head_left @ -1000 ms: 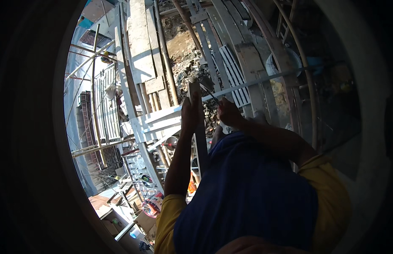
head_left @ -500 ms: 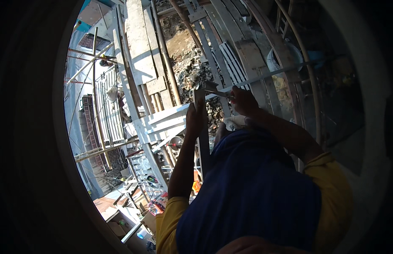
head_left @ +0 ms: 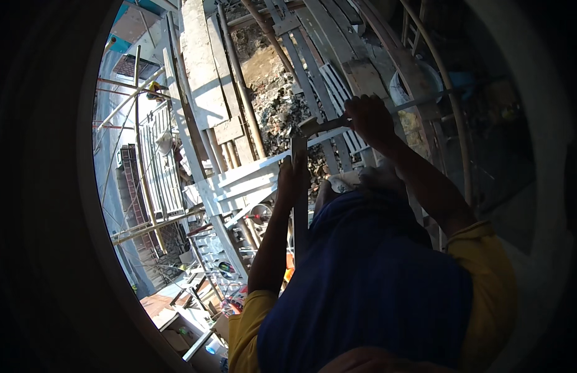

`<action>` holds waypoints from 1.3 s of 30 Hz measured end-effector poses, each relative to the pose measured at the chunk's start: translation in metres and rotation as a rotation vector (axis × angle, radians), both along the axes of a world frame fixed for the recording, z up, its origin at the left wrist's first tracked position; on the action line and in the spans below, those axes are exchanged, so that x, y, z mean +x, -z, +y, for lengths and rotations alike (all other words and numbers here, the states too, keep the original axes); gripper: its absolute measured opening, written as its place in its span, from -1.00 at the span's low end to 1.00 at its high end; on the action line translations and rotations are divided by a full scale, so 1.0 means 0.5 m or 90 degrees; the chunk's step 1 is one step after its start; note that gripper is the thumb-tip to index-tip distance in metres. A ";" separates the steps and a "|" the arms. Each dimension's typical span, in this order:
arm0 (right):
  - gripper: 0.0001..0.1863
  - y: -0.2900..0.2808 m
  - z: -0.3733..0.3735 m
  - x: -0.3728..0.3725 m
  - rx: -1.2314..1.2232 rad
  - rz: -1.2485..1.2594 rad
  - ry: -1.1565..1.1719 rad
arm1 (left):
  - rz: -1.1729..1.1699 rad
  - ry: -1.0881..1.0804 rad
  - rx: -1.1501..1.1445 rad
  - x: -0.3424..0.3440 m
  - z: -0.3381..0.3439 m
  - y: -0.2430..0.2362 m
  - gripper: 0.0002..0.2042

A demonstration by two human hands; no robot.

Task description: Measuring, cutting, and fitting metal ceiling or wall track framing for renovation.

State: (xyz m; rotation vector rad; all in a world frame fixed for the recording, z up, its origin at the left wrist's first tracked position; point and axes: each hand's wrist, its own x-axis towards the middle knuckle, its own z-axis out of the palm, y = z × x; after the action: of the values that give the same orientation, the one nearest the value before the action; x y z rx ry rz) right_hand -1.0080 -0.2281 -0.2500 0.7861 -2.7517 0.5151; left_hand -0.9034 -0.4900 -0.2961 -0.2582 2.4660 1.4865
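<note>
My left hand [head_left: 288,180] grips an upright wooden plank [head_left: 299,163] in front of my dark blue clothing. My right hand [head_left: 369,118] is closed on the handle of a hammer-like tool [head_left: 308,127], whose metal head is just above the plank's top end; I cannot tell whether they touch. Beneath them lie rubble [head_left: 276,112] and pale boards [head_left: 239,180].
Long planks [head_left: 201,68] and bamboo poles [head_left: 242,93] span the rubble. Scaffold poles [head_left: 138,105] with a small yellow and dark shape [head_left: 153,90] stand at left. A bucket [head_left: 428,81] sits at right. Clutter [head_left: 226,270] lies lower left.
My right hand has risen up and to the right, drawing the tool's handle toward level. My left hand and the plank have shifted slightly right and down in the picture.
</note>
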 end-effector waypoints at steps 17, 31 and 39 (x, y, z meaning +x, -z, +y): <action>-0.73 0.014 0.005 -0.007 -0.051 -0.112 0.059 | 0.016 -0.046 0.003 -0.041 0.053 -0.083 -0.47; -0.74 0.048 -0.011 0.008 -0.033 -0.203 0.069 | -0.135 -0.047 0.106 -0.046 0.017 -0.060 -0.40; -0.77 0.074 -0.016 0.025 -0.009 -0.137 0.061 | -0.001 -0.052 -0.147 -0.020 0.031 -0.045 -0.43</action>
State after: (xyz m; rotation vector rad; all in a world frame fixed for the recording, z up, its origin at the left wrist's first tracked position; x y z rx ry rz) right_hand -0.9954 -0.2361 -0.2869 0.6248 -2.9606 0.6327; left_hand -0.9132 -0.4745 -0.2734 -0.4076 2.6551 1.2276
